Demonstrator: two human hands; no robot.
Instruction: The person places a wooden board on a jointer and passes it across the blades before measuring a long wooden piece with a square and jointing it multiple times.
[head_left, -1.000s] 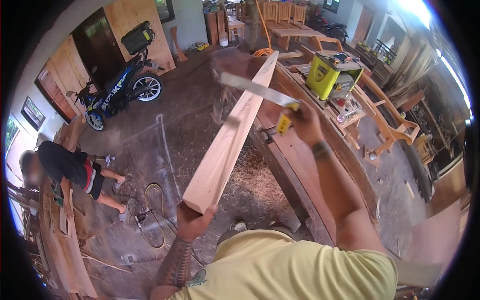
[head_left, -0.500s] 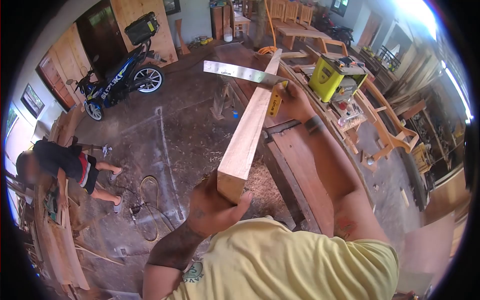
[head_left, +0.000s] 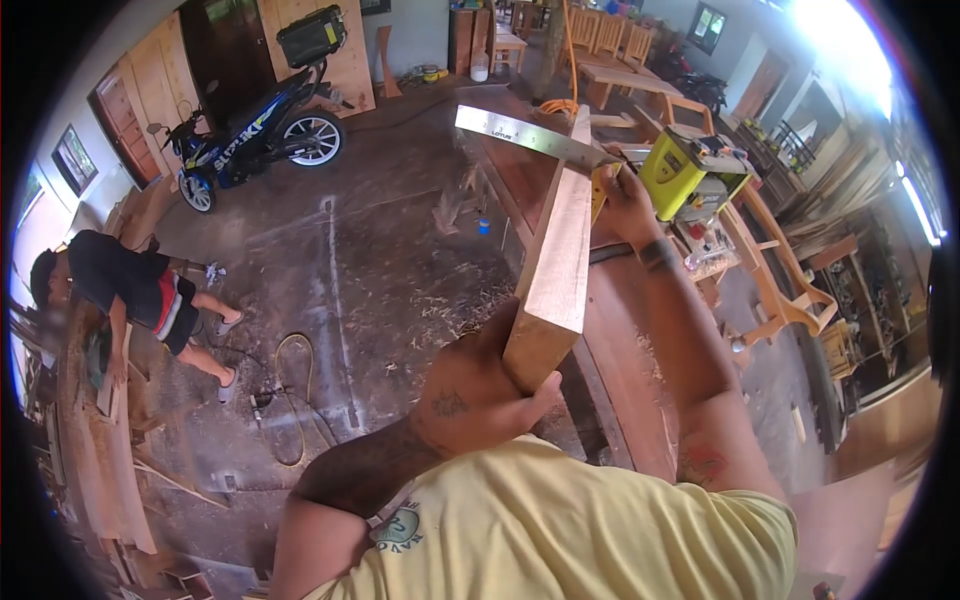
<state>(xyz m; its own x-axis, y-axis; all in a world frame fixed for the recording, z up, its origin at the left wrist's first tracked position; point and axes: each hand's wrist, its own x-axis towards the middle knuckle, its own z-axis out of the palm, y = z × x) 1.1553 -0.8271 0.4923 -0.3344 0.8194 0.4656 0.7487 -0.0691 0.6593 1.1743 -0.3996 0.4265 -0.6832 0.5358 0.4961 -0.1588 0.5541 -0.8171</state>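
A long squared piece of lumber [head_left: 558,260] points away from me, its near end raised toward my chest. My left hand [head_left: 478,385] is wrapped round that near end from below, thumb on the right side. Farther along, my right hand [head_left: 630,205] grips the yellow stock of a try square [head_left: 603,185]. The square's steel blade [head_left: 520,134], marked with numbers, lies across the lumber and sticks out to the left. The stock sits along the lumber's right side, partly covered by my fingers.
A reddish wooden bench [head_left: 625,370] runs below the lumber. A lime-green planer machine [head_left: 685,175] stands beyond my right hand, near a wooden chair frame [head_left: 775,265]. At left, a person [head_left: 125,285] bends over boards. A motorcycle [head_left: 260,145] is parked behind; a hose [head_left: 285,400] lies on the floor.
The lumber, the try square and both hands have shifted right in view. The lumber has rolled and its near end points more steeply toward me. My grips are kept.
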